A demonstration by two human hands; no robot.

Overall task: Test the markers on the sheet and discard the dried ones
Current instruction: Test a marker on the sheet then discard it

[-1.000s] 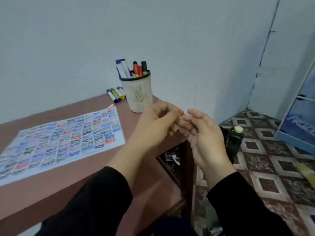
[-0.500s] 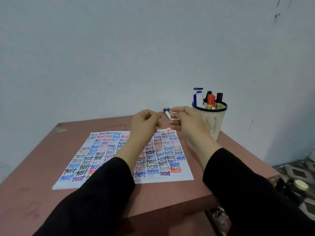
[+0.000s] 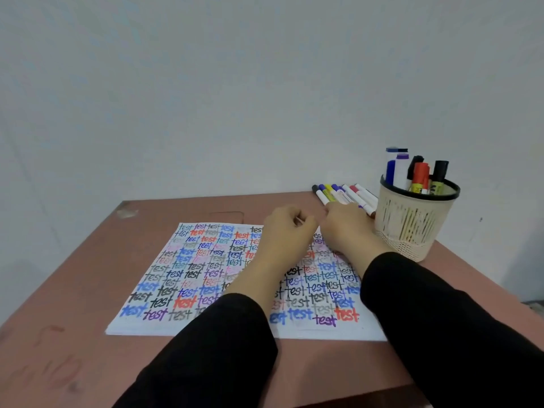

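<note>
The white sheet (image 3: 188,275), covered with the word "test" in many colours, lies flat on the reddish-brown table (image 3: 73,304). Several markers (image 3: 351,193) lie side by side at the table's back edge. More markers (image 3: 419,175) stand in a cream mesh cup (image 3: 412,228) at the back right. My left hand (image 3: 287,234) hovers over the sheet's far edge with its fingers curled and nothing visible in it. My right hand (image 3: 346,228) reaches towards the lying markers, its fingertips at their near ends. Its fingers are hidden behind the back of the hand.
A plain white wall rises right behind the table. The table's right edge runs close past the cup, and a strip of patterned floor (image 3: 534,304) shows beyond it. My black sleeves cover the near part of the sheet.
My view has swung left from the floor and table corner to the sheet. Both hands have moved forward over the sheet's far edge, the right one up to the lying markers.
</note>
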